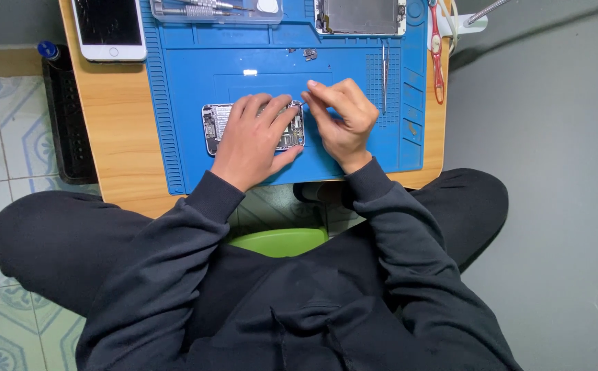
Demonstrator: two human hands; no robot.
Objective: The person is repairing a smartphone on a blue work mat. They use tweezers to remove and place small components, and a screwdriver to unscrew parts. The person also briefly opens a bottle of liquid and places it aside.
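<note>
The left hand [254, 137] lies spread flat on the opened phone [252, 128] at mid-frame on the blue mat [189, 82]; the right hand [340, 117] pinches narrow at its right end. A white phone [108, 27] lies upper left.

**Opened phone flat on the mat**

The opened phone body [254, 126] lies flat with its long side running from 9 o'clock to 3 o'clock, insides facing up. Its frame is silvery, and small metal parts and dark components show inside. The end toward 9 o'clock is in plain sight, with a pale ribbed patch next to it; the middle is hidden from view, and the end toward 3 o'clock shows only in part.
</note>
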